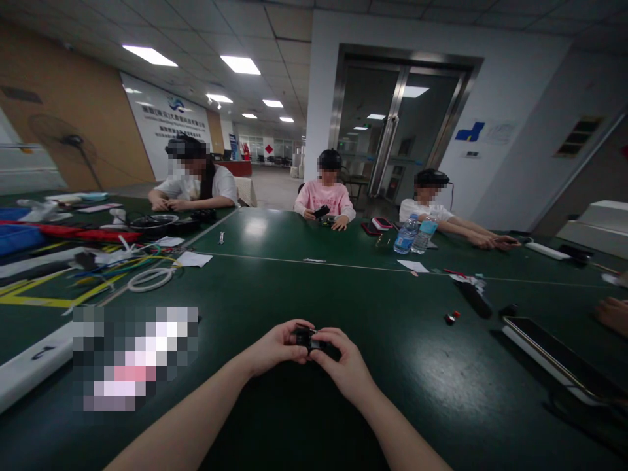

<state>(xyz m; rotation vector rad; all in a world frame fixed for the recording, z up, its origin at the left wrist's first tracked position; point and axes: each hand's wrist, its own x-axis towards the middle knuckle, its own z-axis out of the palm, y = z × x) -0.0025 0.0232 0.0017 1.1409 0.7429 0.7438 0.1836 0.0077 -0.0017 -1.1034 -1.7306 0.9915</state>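
Note:
Both of my hands meet low in the middle of the head view, over the dark green table [275,288]. A small black object [309,339] sits between them. My left hand [283,343] is closed on its left side, thumb below and fingers above. On its right side, my right hand [338,356] grips it with thumb and fingertips. The fingers cover much of the object, and its details are too dark to make out.
Cables [150,279] and a white power strip [36,363] lie to the left. Two bottles [406,234] stand beyond the seam. A phone-like device [554,356] lies at right, near a small red and black item [450,318]. Three people sit across the table; another hand [613,315] shows at the right edge.

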